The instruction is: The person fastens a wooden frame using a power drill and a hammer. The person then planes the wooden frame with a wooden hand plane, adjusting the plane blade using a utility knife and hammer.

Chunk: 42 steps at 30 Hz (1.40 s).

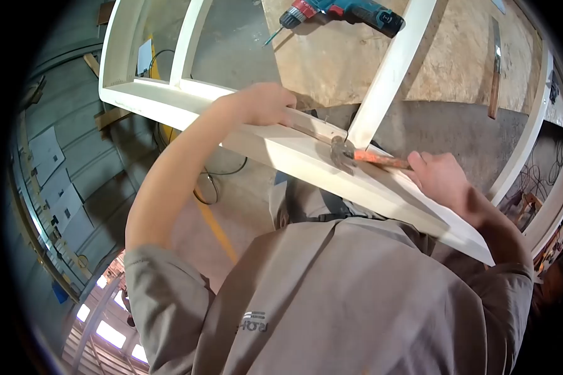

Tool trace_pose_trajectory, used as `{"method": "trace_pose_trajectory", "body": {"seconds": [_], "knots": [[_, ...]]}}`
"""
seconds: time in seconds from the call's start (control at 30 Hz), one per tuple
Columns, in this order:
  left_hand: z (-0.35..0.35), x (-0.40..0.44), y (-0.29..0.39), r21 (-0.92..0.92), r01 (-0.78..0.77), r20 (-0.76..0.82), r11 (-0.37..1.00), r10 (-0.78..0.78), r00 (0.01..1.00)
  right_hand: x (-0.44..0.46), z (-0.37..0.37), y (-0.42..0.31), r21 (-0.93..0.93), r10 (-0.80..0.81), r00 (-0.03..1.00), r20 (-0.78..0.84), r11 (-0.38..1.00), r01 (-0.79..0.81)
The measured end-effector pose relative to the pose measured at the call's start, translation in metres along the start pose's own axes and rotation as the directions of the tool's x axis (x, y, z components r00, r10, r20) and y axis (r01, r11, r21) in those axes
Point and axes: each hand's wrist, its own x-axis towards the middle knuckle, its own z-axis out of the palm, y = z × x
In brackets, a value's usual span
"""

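Hammer (378, 158) at frame (281, 156), drill (356, 11) beyond; plywood (456, 62) extending right

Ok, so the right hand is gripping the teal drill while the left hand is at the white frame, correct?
Not quite: the head view shows the right hand gripping an orange-handled hammer, not the teal drill. The left hand is indeed at the white frame.
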Motion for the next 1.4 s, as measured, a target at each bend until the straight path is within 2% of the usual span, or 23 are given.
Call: {"method": "trace_pose_trajectory", "body": {"seconds": [0.1,0.23,0.3,0.4,0.43,0.57,0.63,0.73,0.83,0.93,1.03,1.13,1.23,1.3,1.37,1.4], "knots": [[0.008,-0.001,-0.001,-0.02,0.006,-0.003,1.0,-0.006,1.0,0.002,0.005,-0.002,0.038,0.056,0.998,0.015,0.998,-0.057],[0.003,-0.002,0.003,0.002,0.006,-0.011,1.0,-0.006,1.0,0.01,-0.004,-0.007,0.058,0.047,0.999,0.0,0.997,-0.047],[0.001,-0.004,0.007,-0.05,0.064,0.013,0.997,-0.063,0.998,0.013,0.001,-0.01,0.059,0.089,0.996,0.027,0.994,-0.09],[-0.002,-0.002,0.006,-0.089,0.105,0.015,0.991,-0.104,0.994,0.004,-0.005,-0.009,0.074,0.031,0.999,-0.027,0.997,-0.029],[0.001,-0.001,0.005,-0.099,0.109,0.017,0.989,-0.108,0.994,0.004,-0.003,-0.007,0.065,0.043,0.999,0.0,0.997,-0.043],[0.008,0.005,-0.003,-0.099,0.029,0.015,0.995,-0.027,1.0,-0.004,-0.002,-0.015,0.044,0.114,0.99,0.078,0.992,-0.118],[0.008,0.005,-0.006,-0.063,0.003,-0.046,0.998,-0.006,0.999,0.005,-0.01,-0.013,0.029,0.102,0.994,0.026,0.994,-0.102],[0.005,0.005,-0.002,-0.106,0.051,-0.007,0.993,-0.052,0.999,0.004,-0.01,-0.013,0.066,0.026,1.0,-0.017,0.998,-0.025],[0.002,0.004,0.002,-0.146,0.056,0.029,0.988,-0.053,0.998,0.009,-0.01,-0.017,0.032,0.093,0.995,0.044,0.995,-0.095],[0.003,0.001,0.005,-0.112,0.051,-0.039,0.992,-0.056,0.998,0.007,-0.003,-0.012,0.096,0.027,1.0,-0.014,0.995,-0.025],[-0.003,-0.003,0.01,-0.063,0.067,-0.008,0.996,-0.068,0.998,0.009,-0.008,-0.012,0.092,0.064,0.998,-0.015,0.994,-0.063],[0.001,-0.008,0.004,-0.034,0.01,-0.086,0.999,-0.013,0.996,-0.014,-0.003,-0.003,0.325,0.185,0.931,-0.316,0.943,-0.077],[0.003,-0.029,0.008,-0.084,0.047,-0.395,0.995,-0.077,0.916,-0.037,0.003,0.023,0.571,0.555,0.717,-0.422,0.777,-0.266],[-0.004,-0.057,0.022,-0.366,-0.027,-0.647,0.93,-0.234,0.726,-0.034,0.014,0.062,0.664,0.668,0.536,-0.517,0.708,-0.241],[-0.001,-0.078,0.032,-0.536,-0.115,-0.771,0.837,-0.429,0.471,-0.017,-0.001,0.09,0.48,0.683,0.363,-0.634,0.716,-0.507],[0.007,-0.085,0.034,-0.587,-0.142,-0.787,0.797,-0.521,0.329,-0.008,-0.002,0.113,0.433,0.662,0.339,-0.669,0.717,-0.547]]}}
